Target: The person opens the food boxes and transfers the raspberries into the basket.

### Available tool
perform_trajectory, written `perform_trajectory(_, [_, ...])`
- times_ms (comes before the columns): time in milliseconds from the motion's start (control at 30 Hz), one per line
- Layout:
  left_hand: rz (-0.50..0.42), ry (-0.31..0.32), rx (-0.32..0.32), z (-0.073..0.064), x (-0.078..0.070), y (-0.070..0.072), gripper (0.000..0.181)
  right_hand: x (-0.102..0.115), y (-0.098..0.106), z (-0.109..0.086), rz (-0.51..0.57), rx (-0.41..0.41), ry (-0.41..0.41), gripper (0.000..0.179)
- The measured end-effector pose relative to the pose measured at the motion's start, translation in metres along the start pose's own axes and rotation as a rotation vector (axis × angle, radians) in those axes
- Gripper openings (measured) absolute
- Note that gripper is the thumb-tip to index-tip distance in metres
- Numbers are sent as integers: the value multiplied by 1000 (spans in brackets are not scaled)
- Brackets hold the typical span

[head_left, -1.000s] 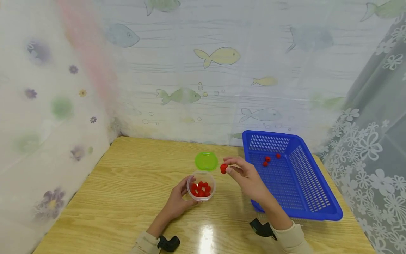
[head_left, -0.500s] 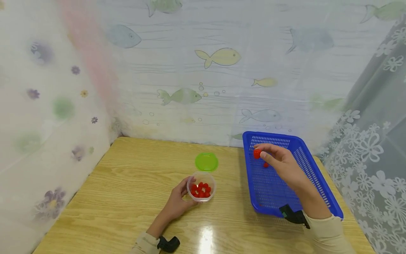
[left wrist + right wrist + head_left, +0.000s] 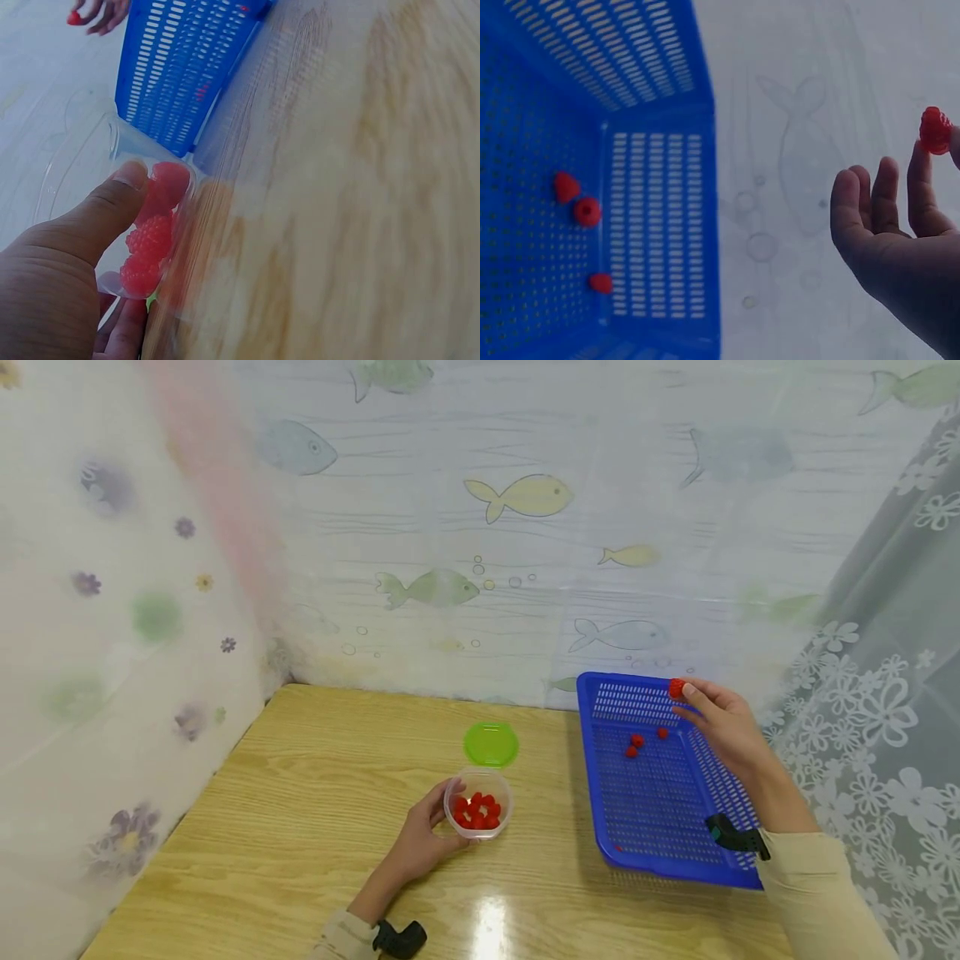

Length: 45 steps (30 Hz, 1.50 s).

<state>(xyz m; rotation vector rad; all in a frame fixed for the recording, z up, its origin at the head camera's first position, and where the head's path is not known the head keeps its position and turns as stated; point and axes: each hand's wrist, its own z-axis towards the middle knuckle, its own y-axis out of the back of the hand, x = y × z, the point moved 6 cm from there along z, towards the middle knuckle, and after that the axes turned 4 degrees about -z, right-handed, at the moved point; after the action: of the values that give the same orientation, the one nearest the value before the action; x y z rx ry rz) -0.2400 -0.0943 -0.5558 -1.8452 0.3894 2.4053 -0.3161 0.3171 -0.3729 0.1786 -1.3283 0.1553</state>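
Note:
My left hand [image 3: 424, 837] grips a clear plastic tub [image 3: 478, 777] from its left side; in the left wrist view the thumb lies across its wall. Several red raspberries [image 3: 150, 237] lie in the bottom of the tub. Between thumb and fingertip, my right hand [image 3: 726, 723] pinches one raspberry [image 3: 934, 130], held up over the far right part of the blue basket [image 3: 600, 810]. Down on the basket floor sit 3 more raspberries [image 3: 586, 211], near its far end.
A green lid [image 3: 491, 744] lies flat on the wooden table [image 3: 322, 777], just beyond the tub. The basket takes up the table's right side. A curtain with fish prints [image 3: 525, 568] hangs behind the table, with a floral one at the right.
My right hand has moved right, from beside the tub to above the basket's far right side, with the raspberry still pinched. The left hand and tub stay in place.

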Motion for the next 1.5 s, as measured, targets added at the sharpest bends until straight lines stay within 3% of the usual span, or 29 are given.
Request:
perform_trajectory(267, [-12,5,10,0,-1,0,87,-34,30,5,40,-50,-40,21])
perform_trajectory(467, [-6,21,8,0,-2,0,87,-48,38,7,60,-84,-94,20])
perform_trajectory(733, [-2,29,5,1,-1,0,86,-57,45,11,-9,-89,-109,18])
perform_trajectory(1000, [-2,41,5,1,-1,1,87,-60,46,9,5,-94,-122,16])
perform_trajectory(1500, [-8,3,41,18,9,10,86,-60,42,14,-53,-106,-114,24])
